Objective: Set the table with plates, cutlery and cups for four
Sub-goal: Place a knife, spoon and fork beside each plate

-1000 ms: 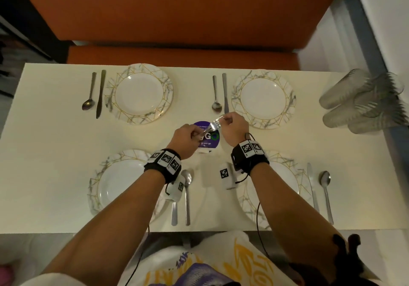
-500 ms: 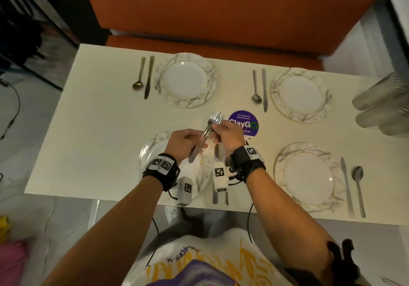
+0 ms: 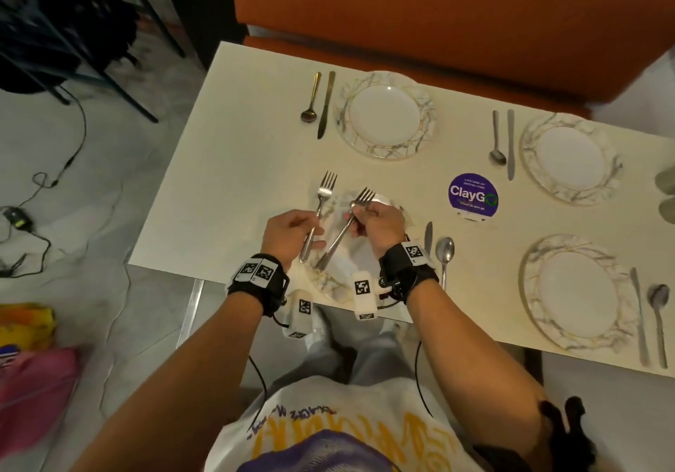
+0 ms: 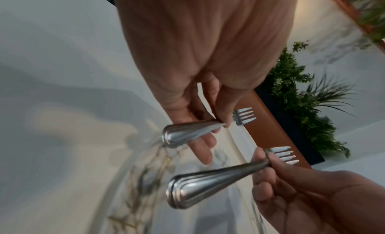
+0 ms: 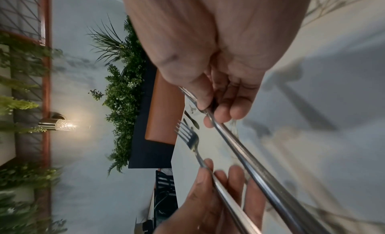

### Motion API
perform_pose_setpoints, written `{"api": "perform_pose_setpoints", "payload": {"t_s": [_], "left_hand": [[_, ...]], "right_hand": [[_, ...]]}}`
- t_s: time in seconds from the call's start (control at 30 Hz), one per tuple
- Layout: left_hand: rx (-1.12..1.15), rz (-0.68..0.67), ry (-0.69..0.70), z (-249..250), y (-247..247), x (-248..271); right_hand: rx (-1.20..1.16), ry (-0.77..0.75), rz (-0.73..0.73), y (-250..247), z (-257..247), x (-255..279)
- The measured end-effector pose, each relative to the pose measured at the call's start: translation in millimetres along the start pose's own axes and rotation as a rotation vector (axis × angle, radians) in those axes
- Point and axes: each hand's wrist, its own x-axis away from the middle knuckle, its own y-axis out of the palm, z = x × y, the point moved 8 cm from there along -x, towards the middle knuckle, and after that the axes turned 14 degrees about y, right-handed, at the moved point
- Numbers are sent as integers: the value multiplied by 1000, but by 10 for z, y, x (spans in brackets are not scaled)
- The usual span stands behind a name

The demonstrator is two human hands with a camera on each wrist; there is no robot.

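My left hand [image 3: 308,232] grips one silver fork [image 3: 321,197] by its handle, tines pointing away from me. Beside it, my right hand [image 3: 361,221] pinches a second fork [image 3: 350,223] near its neck; more forks may be stacked with it, I cannot tell. Both hands hover over the near-left plate [image 3: 327,283], which they mostly hide. In the left wrist view the left fork [image 4: 187,135] lies above the right hand's fork [image 4: 208,188]. Three other marbled plates show: far left [image 3: 343,117], far right [image 3: 529,154] and near right [image 3: 529,281].
A knife and a spoon lie beside each plate, such as the knife [image 3: 428,234] and spoon [image 3: 445,252] right of my hands. A purple ClayGo sticker [image 3: 473,196] marks the table's middle. Clear cups [image 3: 664,194] lie at the right edge. An orange bench [image 3: 401,15] runs behind the table.
The forks that both hands held together as one bundle are now split: my left hand has drawn one fork off to the left. Both hands have come nearer, over the near-left plate.
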Motion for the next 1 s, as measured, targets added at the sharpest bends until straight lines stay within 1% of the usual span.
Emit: {"api": "perform_pose_setpoints", "payload": {"t_s": [0.1,0.17,0.3,0.37,0.67,1.0], "left_hand": [[-123,124,-31,-185,-364,-61],[-271,156,-17,-239,-523,-117],[-579,69,33,-270,-584,-158],[-646,47,61,-276,-588,-185],[-629,73,22,-311,-580,-248],[-648,70,18,-316,-576,-197]], "right_hand": [[48,-2,-21,93,58,32],[68,-9,-21,115,68,46],[75,-15,-24,106,86,55],[83,-9,-16,72,86,34],[83,-5,17,-60,52,14],[105,-14,9,-69,17,39]]}}
